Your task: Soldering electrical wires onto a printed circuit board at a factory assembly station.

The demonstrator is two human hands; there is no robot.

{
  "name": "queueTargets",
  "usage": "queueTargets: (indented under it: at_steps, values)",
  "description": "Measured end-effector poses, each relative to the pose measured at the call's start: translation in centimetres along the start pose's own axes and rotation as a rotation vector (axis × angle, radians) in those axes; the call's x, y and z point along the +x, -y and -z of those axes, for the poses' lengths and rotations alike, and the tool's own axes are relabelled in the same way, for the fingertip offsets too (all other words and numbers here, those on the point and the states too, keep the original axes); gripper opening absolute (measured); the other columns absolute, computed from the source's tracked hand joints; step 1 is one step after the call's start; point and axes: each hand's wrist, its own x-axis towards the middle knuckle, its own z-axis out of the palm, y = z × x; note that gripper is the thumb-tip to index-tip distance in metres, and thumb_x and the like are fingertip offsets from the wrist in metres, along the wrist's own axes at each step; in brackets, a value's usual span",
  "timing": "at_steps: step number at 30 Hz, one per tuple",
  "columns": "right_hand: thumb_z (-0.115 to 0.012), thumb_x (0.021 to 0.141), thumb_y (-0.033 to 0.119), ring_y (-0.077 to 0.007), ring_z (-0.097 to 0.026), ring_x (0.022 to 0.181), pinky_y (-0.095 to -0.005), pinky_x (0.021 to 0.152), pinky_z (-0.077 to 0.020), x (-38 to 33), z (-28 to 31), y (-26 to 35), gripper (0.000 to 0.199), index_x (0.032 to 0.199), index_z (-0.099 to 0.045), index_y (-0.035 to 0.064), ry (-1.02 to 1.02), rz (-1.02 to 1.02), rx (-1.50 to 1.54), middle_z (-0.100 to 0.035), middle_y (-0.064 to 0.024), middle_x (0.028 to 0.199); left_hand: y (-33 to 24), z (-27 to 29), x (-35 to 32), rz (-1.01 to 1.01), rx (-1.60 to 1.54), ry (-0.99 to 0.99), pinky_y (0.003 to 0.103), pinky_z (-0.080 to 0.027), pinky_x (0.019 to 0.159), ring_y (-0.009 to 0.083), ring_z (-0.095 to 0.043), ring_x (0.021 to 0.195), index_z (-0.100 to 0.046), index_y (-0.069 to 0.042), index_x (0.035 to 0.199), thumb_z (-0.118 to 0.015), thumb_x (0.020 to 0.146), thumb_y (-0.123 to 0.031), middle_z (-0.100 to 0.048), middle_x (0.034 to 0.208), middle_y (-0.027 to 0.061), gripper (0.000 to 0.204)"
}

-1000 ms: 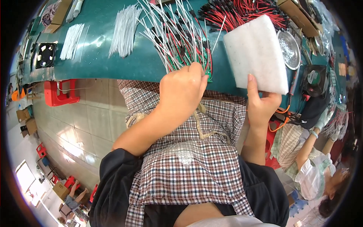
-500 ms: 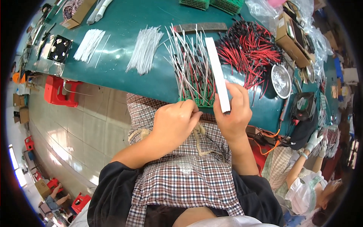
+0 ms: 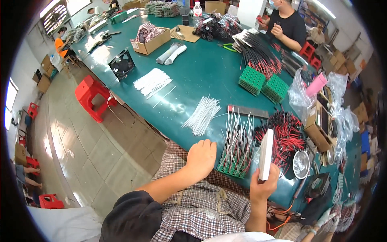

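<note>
My right hand grips a long flat white bar near its lower end, holding it upright at the table's near edge. To its left, a green perforated rack bristles with thin wires in white, black and red, standing on end. Left of that rack is my left hand, back up, over the table edge. Its fingers are curled closed with the tips hidden, so what they may hold does not show. A bundle of thin white tubes lies beyond the left hand.
Red and black leads heap up on the right by a metal dish. Green perforated racks, a dark flat bar, more white tubes and a black fan lie farther off. A co-worker is across the table.
My view has swung up and to the left, showing more of the table. My left hand has moved away from the rack's front edge. The white bar stays in my right hand.
</note>
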Motion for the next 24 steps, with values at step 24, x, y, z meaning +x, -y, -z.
queueTargets:
  at_steps: [24]
  values:
    - [-0.087, 0.069, 0.012, -0.0154, -0.065, 0.07, -0.0271, 0.048, -0.0503, -0.4, 5.0, -6.8, 0.06, 0.119, -0.057, 0.0008, 0.384, -0.857, 1.012, -0.069, -0.0077, 0.097, -1.5, -4.3, 2.6, -0.049, 0.069, -0.036, 0.037, -0.046, 0.076, 0.027, -0.057, 0.091, -0.064, 0.001, 0.091, -0.056, 0.08, -0.014, -0.057, 0.094, 0.0121, 0.021]
